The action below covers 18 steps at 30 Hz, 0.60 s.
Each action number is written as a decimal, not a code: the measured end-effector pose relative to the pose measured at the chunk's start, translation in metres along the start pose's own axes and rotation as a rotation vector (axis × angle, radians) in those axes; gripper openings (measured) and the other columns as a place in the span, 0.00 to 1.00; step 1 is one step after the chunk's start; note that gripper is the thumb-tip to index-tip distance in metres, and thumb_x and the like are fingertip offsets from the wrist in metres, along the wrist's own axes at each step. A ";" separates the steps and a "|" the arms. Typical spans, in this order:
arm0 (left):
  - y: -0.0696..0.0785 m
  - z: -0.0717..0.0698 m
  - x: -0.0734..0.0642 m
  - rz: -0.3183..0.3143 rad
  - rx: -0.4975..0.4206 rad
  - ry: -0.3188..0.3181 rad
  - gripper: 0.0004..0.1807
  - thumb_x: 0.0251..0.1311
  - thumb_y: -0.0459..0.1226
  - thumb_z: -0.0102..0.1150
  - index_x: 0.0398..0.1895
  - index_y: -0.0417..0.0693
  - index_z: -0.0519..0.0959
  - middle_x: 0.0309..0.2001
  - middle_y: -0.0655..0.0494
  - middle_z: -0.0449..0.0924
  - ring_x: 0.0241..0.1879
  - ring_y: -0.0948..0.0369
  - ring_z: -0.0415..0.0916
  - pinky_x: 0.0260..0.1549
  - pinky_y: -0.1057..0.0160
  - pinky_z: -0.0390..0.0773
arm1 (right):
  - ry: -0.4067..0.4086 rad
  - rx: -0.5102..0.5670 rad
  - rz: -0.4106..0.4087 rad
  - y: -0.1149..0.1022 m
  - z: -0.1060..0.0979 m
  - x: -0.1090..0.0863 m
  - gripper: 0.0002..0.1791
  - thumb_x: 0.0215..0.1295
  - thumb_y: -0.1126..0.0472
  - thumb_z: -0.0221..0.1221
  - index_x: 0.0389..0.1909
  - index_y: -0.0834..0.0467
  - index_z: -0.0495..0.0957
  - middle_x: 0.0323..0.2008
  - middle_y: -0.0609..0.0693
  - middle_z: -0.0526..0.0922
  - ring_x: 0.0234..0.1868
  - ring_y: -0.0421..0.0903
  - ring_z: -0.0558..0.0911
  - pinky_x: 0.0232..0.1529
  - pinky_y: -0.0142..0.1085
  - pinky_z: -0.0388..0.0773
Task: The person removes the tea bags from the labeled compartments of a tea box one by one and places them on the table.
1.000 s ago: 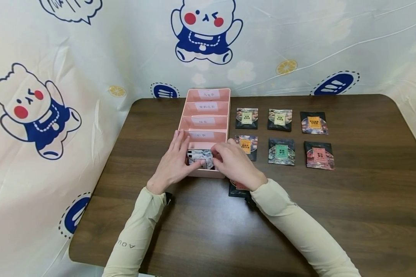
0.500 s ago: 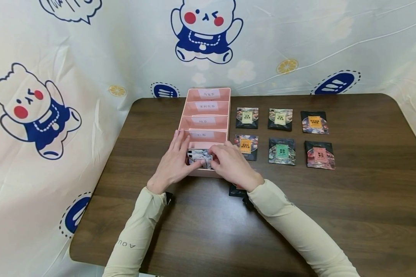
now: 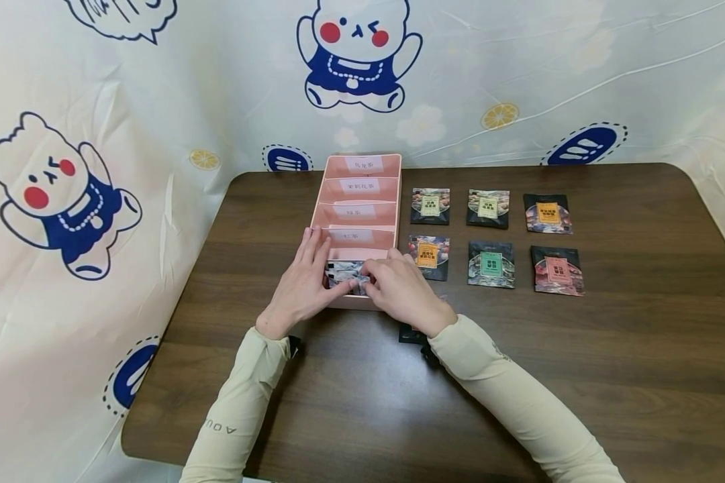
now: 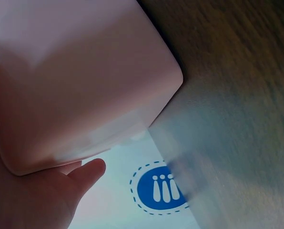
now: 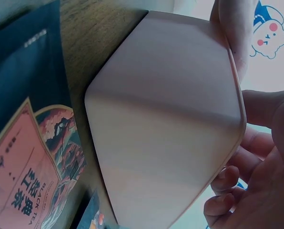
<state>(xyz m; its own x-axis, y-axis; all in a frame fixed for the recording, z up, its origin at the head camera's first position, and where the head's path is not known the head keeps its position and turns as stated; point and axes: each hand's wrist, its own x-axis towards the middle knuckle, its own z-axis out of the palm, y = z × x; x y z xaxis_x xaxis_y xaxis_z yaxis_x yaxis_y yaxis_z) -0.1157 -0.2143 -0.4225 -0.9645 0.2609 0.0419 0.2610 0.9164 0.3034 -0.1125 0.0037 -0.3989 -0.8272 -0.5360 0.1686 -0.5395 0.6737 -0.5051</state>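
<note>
A pink divided box [image 3: 354, 304] stands on the table, several of its compartments labelled. In its front compartment lies a grey-blue patterned tea sachet [image 3: 342, 270], partly covered by fingers. My left hand [image 3: 299, 288] rests along the box's left rim, fingers straight, thumb reaching over the sachet. My right hand [image 3: 403, 290] comes over the right rim and pinches the sachet with thumb and index finger; the other fingers are curled in the right wrist view. Their fingertips inside the compartment are hidden in both wrist views, where the box wall [image 5: 166, 133] blocks the sight.
Right of the box lie several dark tea sachets in two rows, among them a green-labelled one [image 3: 491, 264] and a red-labelled one [image 3: 557, 270]. A black tea sachet [image 5: 27, 171] lies by my right wrist. A patterned curtain [image 3: 459, 80] hangs behind the table.
My right hand has shifted slightly left over the front compartment, covering more of the sachet's right end. The left hand and the box have stayed in place.
</note>
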 end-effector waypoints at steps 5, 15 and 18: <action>0.000 0.000 0.000 -0.002 0.001 -0.005 0.55 0.54 0.70 0.50 0.76 0.45 0.50 0.79 0.46 0.37 0.78 0.52 0.30 0.69 0.45 0.59 | 0.006 -0.010 -0.004 0.000 0.001 0.000 0.07 0.63 0.57 0.62 0.40 0.53 0.84 0.33 0.44 0.87 0.31 0.44 0.67 0.33 0.37 0.62; 0.001 -0.001 -0.001 -0.003 -0.003 -0.008 0.55 0.55 0.70 0.50 0.76 0.46 0.50 0.79 0.47 0.36 0.78 0.53 0.29 0.68 0.45 0.60 | 0.001 -0.006 0.000 -0.001 0.001 -0.001 0.07 0.64 0.57 0.61 0.39 0.53 0.84 0.32 0.44 0.87 0.30 0.44 0.66 0.35 0.37 0.61; 0.000 0.000 -0.001 -0.003 -0.001 -0.008 0.55 0.55 0.70 0.50 0.76 0.46 0.50 0.79 0.47 0.35 0.78 0.52 0.30 0.68 0.45 0.60 | 0.003 -0.009 -0.003 0.000 0.001 -0.001 0.06 0.64 0.57 0.61 0.39 0.53 0.84 0.32 0.44 0.87 0.30 0.43 0.66 0.35 0.37 0.61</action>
<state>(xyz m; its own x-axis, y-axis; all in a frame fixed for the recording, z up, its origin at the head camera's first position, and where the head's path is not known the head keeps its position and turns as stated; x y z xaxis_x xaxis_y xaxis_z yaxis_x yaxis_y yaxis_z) -0.1151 -0.2145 -0.4229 -0.9649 0.2605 0.0334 0.2581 0.9168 0.3046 -0.1116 0.0036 -0.3998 -0.8259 -0.5367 0.1731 -0.5437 0.6766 -0.4965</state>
